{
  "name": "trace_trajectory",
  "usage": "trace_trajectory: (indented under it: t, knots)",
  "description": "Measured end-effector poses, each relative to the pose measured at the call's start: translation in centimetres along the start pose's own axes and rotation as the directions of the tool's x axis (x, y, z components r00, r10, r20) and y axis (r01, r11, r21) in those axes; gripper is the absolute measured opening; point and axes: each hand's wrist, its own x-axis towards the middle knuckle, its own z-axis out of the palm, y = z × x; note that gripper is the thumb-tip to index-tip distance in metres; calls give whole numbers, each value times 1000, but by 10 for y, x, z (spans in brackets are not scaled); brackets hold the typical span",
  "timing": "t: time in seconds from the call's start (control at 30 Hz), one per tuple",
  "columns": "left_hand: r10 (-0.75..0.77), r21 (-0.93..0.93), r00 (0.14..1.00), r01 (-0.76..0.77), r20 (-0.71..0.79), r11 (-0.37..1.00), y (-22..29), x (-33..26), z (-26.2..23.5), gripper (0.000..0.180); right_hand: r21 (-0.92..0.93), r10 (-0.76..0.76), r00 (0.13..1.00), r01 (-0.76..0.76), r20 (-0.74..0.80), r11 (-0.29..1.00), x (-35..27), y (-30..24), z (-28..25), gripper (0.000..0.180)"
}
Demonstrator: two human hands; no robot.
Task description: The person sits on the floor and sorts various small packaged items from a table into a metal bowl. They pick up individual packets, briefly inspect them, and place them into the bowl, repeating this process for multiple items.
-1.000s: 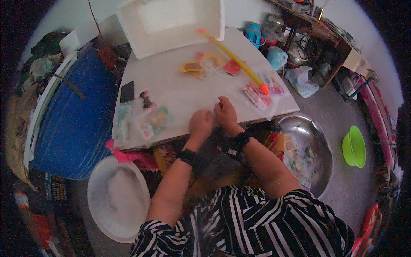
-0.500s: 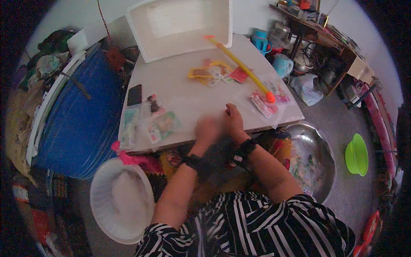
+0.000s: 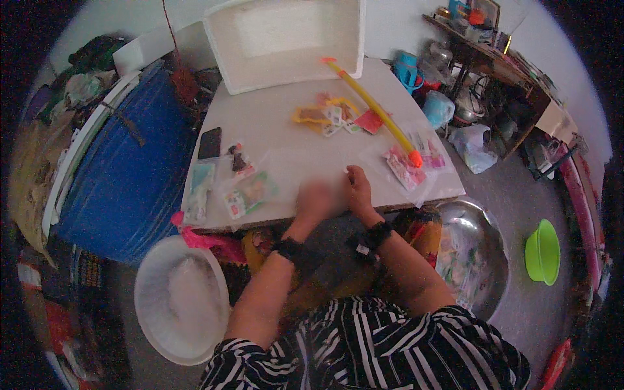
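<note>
A striped shirt (image 3: 364, 351) is worn, and a black band (image 3: 290, 250) is fastened at each wrist. At left, a white basin (image 3: 149, 305) is set below the surface (image 3: 292, 156), near a pink cloth (image 3: 211, 242). At right, packets (image 3: 465, 263) are held in a steel basin (image 3: 499, 260), and a green tub (image 3: 543, 252) is placed beyond it on the floor.

The 2 hands are held close together at the near edge of the surface. The left hand (image 3: 316, 200) is blurred; how far it is opened, and whether anything is gripped, cannot be told. The right hand (image 3: 358, 190) is seen with its fingers curled in; a pale spot is shown at the fingertips, but whether that is a nail or something held cannot be told.

To the left of the left hand, a green bag (image 3: 252, 192) is laid near the front edge, with a dark packet (image 3: 238, 160) and a phone (image 3: 210, 143) farther back. To the right of the right hand, a red-and-white packet (image 3: 404, 168) is laid, with 1 orange end of a yellow tube (image 3: 373, 106) beside it. Farther off, yellow packets (image 3: 312, 116) are spread, and a white box (image 3: 292, 36) is stood behind, its open side turned forward.
</note>
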Motion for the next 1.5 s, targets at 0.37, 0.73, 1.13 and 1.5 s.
trace_trajectory:
  t: [0.37, 0.73, 1.13, 1.5]
  knots:
    - [-54, 44, 984, 47, 167, 998, 44, 0, -44, 26, 385, 258, 857, -444, 447, 809, 19, 20, 12, 19]
    - [-25, -84, 999, 27, 28, 996, 40, -5, -40, 27, 547, 183, 803, -533, 567, 646, 18, -25, 8, 11]
    - [-86, -262, 990, 55, -107, 963, -20, 5, -16, 17, 581, 232, 717, -679, 658, 448, 17, -34, 4, 6]
    - [-39, 268, 987, 80, -155, 960, -39, 5, -2, 17, 84, 189, 675, -350, 713, 933, 61, -53, -39, 22]
